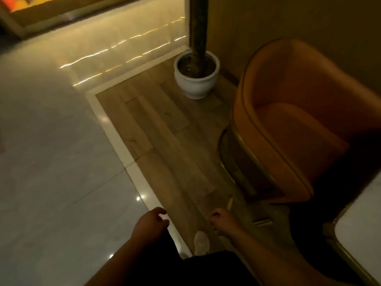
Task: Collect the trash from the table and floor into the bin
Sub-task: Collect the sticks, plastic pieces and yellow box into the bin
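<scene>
1. Hanging left of the chair (288,124), the left hand (151,222) is curling loosely, gripping nothing.
2. The right hand (221,220) is half closing; contents unclear.
3. A pale stick (229,203) is lying beside the chair base: likely light, stiff; pinch mid-length.

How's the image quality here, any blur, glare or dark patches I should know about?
Head view: dim, warm light throughout; streaked glare on the glossy tile floor; motion blur softens the orange chair and both hands; the lower right beside the table falls into deep shadow.
</scene>
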